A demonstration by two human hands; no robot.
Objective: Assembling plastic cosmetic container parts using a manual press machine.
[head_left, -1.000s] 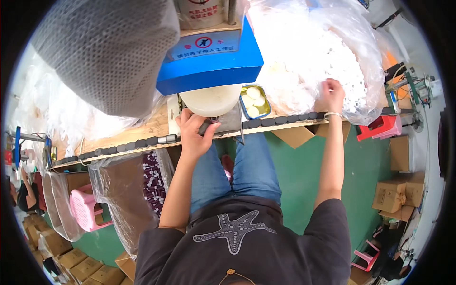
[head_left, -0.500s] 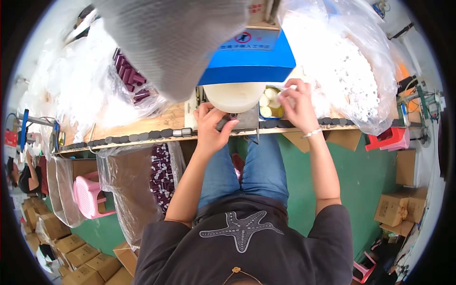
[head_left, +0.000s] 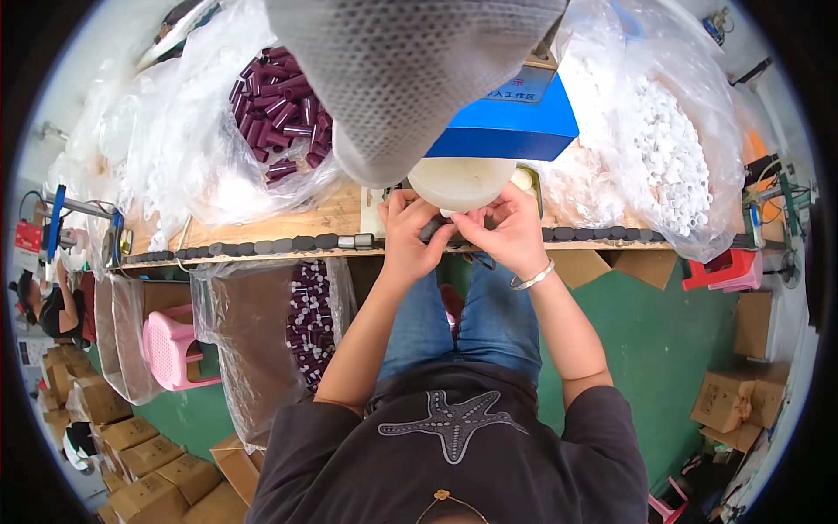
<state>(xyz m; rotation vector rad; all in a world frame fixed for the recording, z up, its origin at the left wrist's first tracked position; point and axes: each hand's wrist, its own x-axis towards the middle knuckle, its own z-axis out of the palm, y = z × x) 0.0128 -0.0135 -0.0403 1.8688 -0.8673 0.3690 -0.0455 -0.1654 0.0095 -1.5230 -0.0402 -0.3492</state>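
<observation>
Both of my hands meet at the table edge, just below a round whitish block [head_left: 463, 182] under a blue machine housing [head_left: 515, 129]. Closed, my left hand [head_left: 410, 237] has its thumb and fingers around a small dark piece [head_left: 430, 229], mostly hidden. My right hand [head_left: 511, 234] pinches a small white part [head_left: 448, 212] beside the left fingertips, right under the block. Behind the right fingers shows part of a small container [head_left: 538, 194] with round white pieces in it.
Dark purple tubes [head_left: 284, 109] lie in clear plastic at the left; a bag of small white parts [head_left: 668, 157] sits at the right. Grey mesh cloth [head_left: 410, 70] hangs in front of the machine. Below the table is an open bag of purple-and-white pieces [head_left: 312, 319].
My right hand has moved left from the container to my left hand, bringing a small white part. My left hand stays at the block. The view has shifted slightly.
</observation>
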